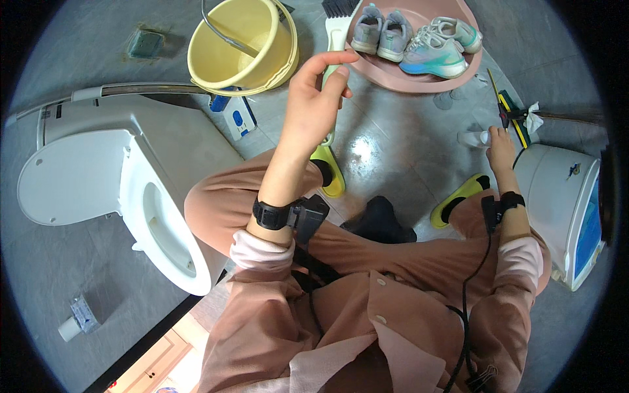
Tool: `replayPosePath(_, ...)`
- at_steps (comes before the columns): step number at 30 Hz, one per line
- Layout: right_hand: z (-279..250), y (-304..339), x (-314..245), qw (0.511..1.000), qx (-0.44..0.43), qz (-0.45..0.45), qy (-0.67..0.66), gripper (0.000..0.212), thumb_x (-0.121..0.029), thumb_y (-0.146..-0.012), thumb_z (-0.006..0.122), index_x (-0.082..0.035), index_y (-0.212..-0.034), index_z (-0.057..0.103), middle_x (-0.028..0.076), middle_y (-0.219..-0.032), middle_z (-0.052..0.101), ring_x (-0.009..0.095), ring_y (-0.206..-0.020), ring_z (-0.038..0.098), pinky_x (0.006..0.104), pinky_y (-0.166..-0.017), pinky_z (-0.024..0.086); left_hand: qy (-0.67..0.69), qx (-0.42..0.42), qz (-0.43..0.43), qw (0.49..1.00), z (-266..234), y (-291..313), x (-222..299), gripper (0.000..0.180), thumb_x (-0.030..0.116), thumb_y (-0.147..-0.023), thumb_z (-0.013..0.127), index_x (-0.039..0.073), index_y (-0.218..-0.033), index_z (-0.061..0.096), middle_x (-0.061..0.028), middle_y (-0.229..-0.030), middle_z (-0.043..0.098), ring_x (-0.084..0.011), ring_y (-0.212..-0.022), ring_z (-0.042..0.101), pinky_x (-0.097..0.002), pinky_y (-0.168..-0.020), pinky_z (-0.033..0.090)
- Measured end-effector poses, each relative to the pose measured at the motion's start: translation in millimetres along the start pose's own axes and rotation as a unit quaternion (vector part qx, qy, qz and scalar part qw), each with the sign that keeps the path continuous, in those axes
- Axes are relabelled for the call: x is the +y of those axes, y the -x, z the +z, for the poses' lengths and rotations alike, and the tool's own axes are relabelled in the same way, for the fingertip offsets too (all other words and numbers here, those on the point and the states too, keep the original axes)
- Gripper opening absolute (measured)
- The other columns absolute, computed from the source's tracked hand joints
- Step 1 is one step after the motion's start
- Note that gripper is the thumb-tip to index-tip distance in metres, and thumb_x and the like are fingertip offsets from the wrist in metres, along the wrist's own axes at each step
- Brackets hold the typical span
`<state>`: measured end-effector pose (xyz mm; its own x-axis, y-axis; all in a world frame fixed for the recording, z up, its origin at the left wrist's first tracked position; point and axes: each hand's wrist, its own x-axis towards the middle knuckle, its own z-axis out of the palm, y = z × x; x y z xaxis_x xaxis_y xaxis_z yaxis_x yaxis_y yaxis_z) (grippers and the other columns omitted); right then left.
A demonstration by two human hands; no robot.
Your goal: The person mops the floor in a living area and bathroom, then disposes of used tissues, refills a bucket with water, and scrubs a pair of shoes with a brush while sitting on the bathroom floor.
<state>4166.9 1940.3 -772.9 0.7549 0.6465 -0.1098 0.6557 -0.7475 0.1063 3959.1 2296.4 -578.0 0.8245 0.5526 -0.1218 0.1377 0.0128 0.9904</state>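
Observation:
My left hand (313,108) is raised at upper centre, closed round the pale green and white handle of a scrub brush (338,33). Dark bristles point away from me, and the handle's lower end shows below the hand. Over on the right, my right hand (501,149) is low near the floor, its fingers curled at the white end of a small translucent bottle (470,139). How firmly they grip it is hard to see. Beyond the brush, a pink basin (386,82) holds two pairs of sneakers, one grey pair (394,38) and one white-and-teal pair (436,57).
A yellow bucket (226,82) with a handle stands upper left. The toilet (206,278), lid raised, is close at my left. A white bin-like container (557,170) stands at my right, near a dark-handled tool (503,114). A floor drain (146,44) lies far left.

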Motion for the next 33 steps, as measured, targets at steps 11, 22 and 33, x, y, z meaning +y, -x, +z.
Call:
replayPosePath(11, 4.0, -16.6, 49.0, 0.987, 0.108, -0.057, 0.107, 0.028, -0.010, -0.080, 0.047, -0.011, -0.108, 0.051, 0.006, -0.095, 0.049, 0.023, -0.096, 0.049, 0.0364, -0.080, 0.039, -0.005, 0.028, 0.011, 1.000, -11.8, -5.2, -10.2, 0.021, 0.007, -0.087, 0.050, 0.007, -0.105, 0.061, 0.0018, -0.075, 0.055, -0.0043, -0.062, 0.050, -0.0183, -0.055, 0.039)
replayPosePath(22, 1.0, -34.4, 35.7, 0.980, 0.149, 0.036, 0.128, 0.035, -0.007, -0.080, 0.053, -0.010, -0.114, 0.052, 0.012, -0.112, 0.052, 0.026, -0.107, 0.049, 0.0414, -0.092, 0.039, -0.001, 0.091, -0.035, 0.995, -26.7, -13.3, -40.4, 0.024, 0.008, -0.089, 0.047, 0.004, -0.111, 0.056, -0.0035, -0.102, 0.059, -0.0066, -0.066, 0.049, -0.0197, -0.057, 0.041)
replayPosePath(33, -66.3, -62.6, -149.4, 0.637, -0.111, 0.011, -0.762, 0.036, -0.032, -0.092, 0.044, 0.000, -0.098, 0.059, 0.008, -0.092, 0.060, 0.016, -0.086, 0.057, 0.0296, -0.077, 0.043, -0.131, -0.017, 0.065, 0.989, 146.1, -21.9, -118.2, 0.069, 0.007, -0.086, 0.045, 0.002, -0.142, 0.004, -0.0318, -0.120, 0.045, -0.0428, -0.105, 0.052, -0.0405, -0.084, 0.044)
